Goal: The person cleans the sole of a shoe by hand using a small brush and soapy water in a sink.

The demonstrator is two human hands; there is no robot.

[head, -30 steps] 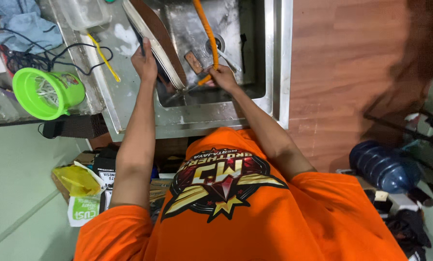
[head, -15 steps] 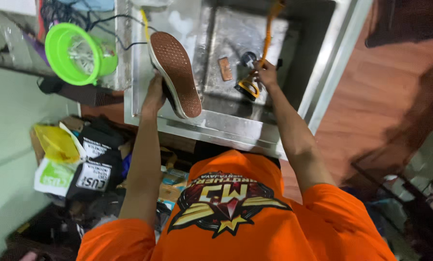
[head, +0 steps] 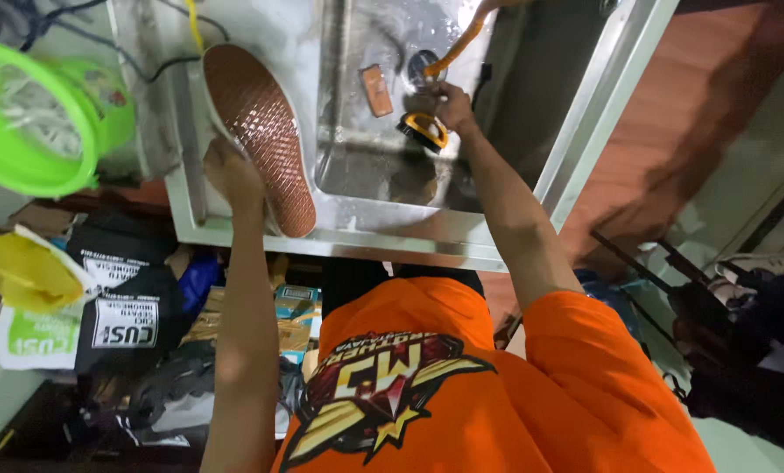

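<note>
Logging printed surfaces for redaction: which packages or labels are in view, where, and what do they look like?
Black pouch: floor at left, under the counter; two white rectangular labels.
White and green bag: far left floor, beside the black pouch.
Yellow bag: above the white bag, crumpled.
Small teal box: under the sink edge.

View: one head-worn camera, the only view, so no second view shares the scene.
Position: above the person's orange shirt, which fills the near edge.
Facing: steeply down and forward, tilted, so the steel sink runs askew.
Nearness: both forearms stretch from near to far; the sink lies at arm's reach.
Edges: green bucket far left, wooden floor far right.
</note>
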